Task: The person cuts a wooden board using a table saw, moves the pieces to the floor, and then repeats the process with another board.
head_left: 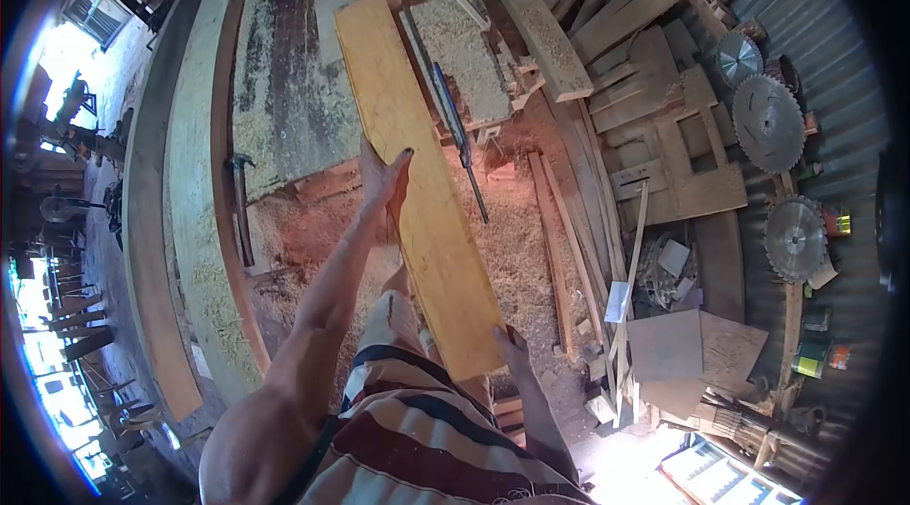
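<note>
Person here has both hands on one long yellowish board (412,187). Left grip (381,179) pinches its left edge about midway along, thumb over the top face, remaining fingers mostly hidden. Right grip (514,349) holds the opposite edge near the close end, fingertips at the rim; can't tell how far it wraps under. Board runs diagonally between the two grips, near end over the striped shirt (427,453), far end out beyond the left grip, over the table (289,88). Table top is strewn with sawdust. Hammer (241,206) is left of the left grip, head pointing away, next to a thick, long plank (204,220) with shavings on it. Right of the left grip, just past the board: a slim dark-and-blue tool (455,126), type unclear, thin tip toward the person. Reddish-lit shavings (493,258) spread below and beyond the right grip. Well off to the right of both grips, three round saw blades (769,124) line up by a corrugated wall (844,107), with flat wood offcuts (678,149) on the near side of them.
</note>
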Motion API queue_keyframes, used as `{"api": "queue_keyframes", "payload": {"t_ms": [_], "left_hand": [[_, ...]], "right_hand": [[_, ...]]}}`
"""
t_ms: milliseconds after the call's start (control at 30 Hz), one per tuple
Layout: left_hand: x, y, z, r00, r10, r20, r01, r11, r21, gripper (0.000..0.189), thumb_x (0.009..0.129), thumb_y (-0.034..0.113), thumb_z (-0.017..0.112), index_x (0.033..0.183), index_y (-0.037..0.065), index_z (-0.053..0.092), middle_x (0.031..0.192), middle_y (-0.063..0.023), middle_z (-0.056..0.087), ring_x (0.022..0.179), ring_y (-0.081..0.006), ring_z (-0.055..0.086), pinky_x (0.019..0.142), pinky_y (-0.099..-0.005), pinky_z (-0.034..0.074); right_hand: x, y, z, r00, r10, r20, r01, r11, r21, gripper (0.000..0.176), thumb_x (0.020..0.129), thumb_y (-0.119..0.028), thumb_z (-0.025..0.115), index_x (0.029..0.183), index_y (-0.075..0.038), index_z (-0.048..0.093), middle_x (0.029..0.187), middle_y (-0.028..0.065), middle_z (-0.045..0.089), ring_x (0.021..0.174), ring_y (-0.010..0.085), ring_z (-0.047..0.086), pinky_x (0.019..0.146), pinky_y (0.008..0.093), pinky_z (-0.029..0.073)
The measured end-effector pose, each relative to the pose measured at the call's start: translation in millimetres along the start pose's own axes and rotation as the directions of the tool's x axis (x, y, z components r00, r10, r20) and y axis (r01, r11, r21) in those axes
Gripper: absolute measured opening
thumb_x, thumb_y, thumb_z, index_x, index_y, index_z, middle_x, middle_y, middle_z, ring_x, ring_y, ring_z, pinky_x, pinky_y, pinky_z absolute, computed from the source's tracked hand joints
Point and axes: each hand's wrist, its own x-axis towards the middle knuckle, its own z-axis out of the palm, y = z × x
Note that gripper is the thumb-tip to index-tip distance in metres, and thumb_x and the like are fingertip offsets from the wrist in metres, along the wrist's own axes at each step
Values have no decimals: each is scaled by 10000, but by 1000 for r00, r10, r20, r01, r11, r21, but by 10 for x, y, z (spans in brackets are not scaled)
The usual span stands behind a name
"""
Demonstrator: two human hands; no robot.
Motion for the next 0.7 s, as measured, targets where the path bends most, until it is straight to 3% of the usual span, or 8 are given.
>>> {"api": "queue_keyframes", "payload": {"t_ms": [100,200,300,600,700], "left_hand": [[130,-23,8,1000,15,-23,-12,992,122,837,878,214,864,1547,34,394,1430,-215,619,1349,-342,592,1131,-443,466],[160,-40,31,999,29,-38,-26,997,74,842,876,238,865,1544,22,400,1434,-224,617,1352,-347,590,1130,-446,466],[212,-114,40,990,109,-85,-103,992,76,783,850,163,879,1482,-2,446,1370,-230,653,1273,-347,650,1071,-457,515],[610,-225,-43,996,71,-59,-70,997,27,767,880,216,856,1491,8,441,1381,-230,654,1281,-362,649,1083,-463,508],[676,-86,-61,993,82,-79,-69,986,151,786,870,231,867,1494,14,441,1368,-229,656,1269,-388,647,1063,-482,510]], "right_hand": [[227,82,-61,998,-37,-43,36,999,-32,518,1022,-396,758,1347,0,681,1166,37,744,1057,129,670,954,303,523],[232,40,-71,999,-11,-40,9,999,-39,528,1013,-412,767,1331,3,689,1162,40,745,1056,133,669,959,308,522],[326,199,-84,999,-38,-22,37,999,-7,534,1008,-425,771,1326,-4,692,1154,43,745,1062,137,666,965,315,520],[427,-249,275,998,-24,-50,21,998,-62,513,1022,-430,748,1311,-9,696,1138,41,743,1069,134,659,964,317,521],[555,-243,281,999,-20,-30,18,999,-50,501,1028,-420,742,1308,-8,697,1142,42,740,1070,128,655,961,315,522]]}}
